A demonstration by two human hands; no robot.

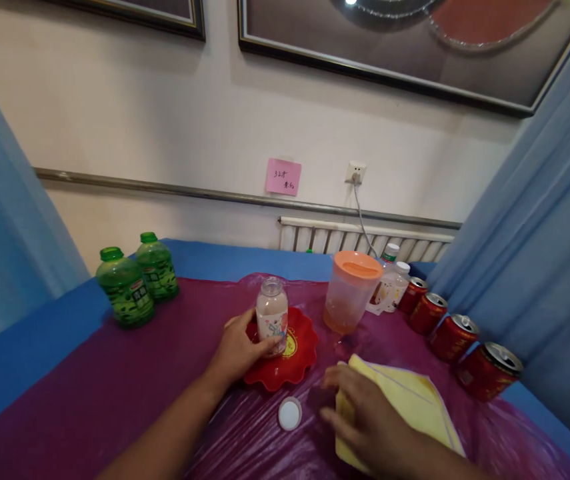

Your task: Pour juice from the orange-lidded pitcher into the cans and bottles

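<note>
My left hand is wrapped round a small clear bottle with a printed label and no cap. The bottle stands upright in a red scalloped plate with a yellow mark in its middle. In front of the plate a white cap lies on the purple plastic sheet. My right hand is over the left part of a folded yellow cloth. Its fingers and thumb are apart, pointing toward the cap, and nothing shows between them. Whether the palm touches the cloth is hidden.
A translucent jug with an orange lid holds a little orange liquid. Behind it stand clear bottles. Several red cans line the right edge. Two green bottles stand at left. Purple sheeting covers the blue table.
</note>
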